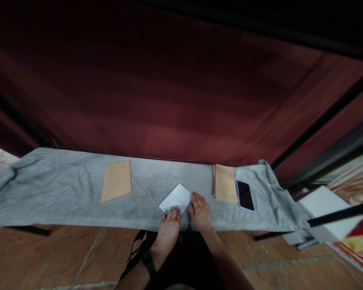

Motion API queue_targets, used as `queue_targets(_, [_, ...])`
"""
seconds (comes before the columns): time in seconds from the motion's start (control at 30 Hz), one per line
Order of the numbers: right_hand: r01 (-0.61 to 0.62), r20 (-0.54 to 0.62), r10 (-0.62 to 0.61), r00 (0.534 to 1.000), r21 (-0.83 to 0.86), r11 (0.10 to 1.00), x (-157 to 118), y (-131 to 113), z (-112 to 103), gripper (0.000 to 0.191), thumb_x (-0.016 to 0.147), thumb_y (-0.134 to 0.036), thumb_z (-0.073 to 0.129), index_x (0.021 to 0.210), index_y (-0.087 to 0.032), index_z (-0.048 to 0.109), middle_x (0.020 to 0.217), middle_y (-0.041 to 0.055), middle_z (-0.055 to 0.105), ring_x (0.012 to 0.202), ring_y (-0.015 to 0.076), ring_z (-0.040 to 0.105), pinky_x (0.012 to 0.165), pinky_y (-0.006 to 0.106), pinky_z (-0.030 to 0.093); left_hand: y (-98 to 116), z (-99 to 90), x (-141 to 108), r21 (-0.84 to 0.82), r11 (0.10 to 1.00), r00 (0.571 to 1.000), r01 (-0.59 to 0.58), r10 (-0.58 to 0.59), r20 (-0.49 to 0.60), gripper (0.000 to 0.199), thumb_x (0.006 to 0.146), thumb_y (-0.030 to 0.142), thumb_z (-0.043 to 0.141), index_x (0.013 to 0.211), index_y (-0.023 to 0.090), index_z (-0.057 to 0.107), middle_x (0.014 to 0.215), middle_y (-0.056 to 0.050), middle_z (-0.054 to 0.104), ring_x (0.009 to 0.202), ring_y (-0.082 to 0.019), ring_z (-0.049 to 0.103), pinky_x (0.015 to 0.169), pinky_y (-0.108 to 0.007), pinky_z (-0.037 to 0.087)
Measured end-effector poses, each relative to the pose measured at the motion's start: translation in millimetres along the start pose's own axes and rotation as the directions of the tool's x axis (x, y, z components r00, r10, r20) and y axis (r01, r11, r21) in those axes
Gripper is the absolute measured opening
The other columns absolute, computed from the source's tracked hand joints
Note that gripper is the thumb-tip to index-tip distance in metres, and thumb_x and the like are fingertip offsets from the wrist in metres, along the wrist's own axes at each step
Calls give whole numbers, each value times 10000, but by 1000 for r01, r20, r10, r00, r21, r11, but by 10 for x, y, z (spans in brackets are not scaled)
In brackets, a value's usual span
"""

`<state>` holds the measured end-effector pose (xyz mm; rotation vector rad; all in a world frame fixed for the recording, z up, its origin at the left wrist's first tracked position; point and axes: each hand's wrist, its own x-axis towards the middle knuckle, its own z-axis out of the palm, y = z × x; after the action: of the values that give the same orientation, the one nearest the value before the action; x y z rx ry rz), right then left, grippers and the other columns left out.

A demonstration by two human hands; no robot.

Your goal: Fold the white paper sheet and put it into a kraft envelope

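Nearest the viewer, the left hand (pixel 168 225) lies flat and unclenched, its fingertips pressing the near corner of a white folded paper (pixel 176 198). The right hand (pixel 200 213), also flat with fingers spread, rests just beside the paper's right corner and touches its edge; neither hand grips anything. The paper lies tilted at the near middle of a desk covered by a grey cloth (pixel 57 189). From left to right across the desk: a brown envelope (pixel 116 180) lying flat, well apart from the paper; the paper with both hands; a small stack of brown envelopes (pixel 225 183) near the right hand; and a dark phone (pixel 245 195) lying face up, touching the stack's right side. Beyond the cloth's crumpled right end, a white board (pixel 325 203) sits beside a dark bar. A dark red curtain (pixel 169 100) hangs behind the desk. Nothing lies between the hands and the paper.
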<state>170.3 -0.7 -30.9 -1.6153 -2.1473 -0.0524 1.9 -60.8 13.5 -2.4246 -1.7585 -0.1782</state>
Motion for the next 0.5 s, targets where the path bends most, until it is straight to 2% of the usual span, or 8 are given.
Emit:
queue_targets(0.13, [43, 31, -46, 998, 83, 996, -23, 32, -83, 513, 968, -180, 389, 1479, -155, 432, 1523, 93, 446, 1392, 207, 420, 1164, 437, 326, 15, -24, 54, 20, 1000, 1000, 10, -10, -2, 535, 842, -57, 376, 1275, 148, 612, 1312, -146, 635, 1219, -262, 583, 978, -448, 502])
queue_targets(0.3, [62, 22, -66, 998, 142, 988, 42, 14, -141, 541, 909, -120, 438, 1443, -187, 493, 1519, 82, 452, 1392, 217, 421, 1147, 452, 361, -30, -7, 93, -30, 999, 999, 44, -44, -4, 510, 855, -43, 360, 1261, 129, 617, 1271, -166, 644, 1149, -285, 620, 941, -465, 520])
queue_targets(0.5, [80, 81, -97, 992, 184, 980, 117, -25, -157, 506, 879, -93, 471, 1364, -193, 578, 1461, 72, 527, 1376, 208, 445, 1151, 439, 361, -109, -48, 134, -17, 1000, 1000, 7, -6, 3, 524, 825, -61, 366, 1245, 131, 613, 1216, -169, 659, 1104, -281, 635, 921, -440, 518])
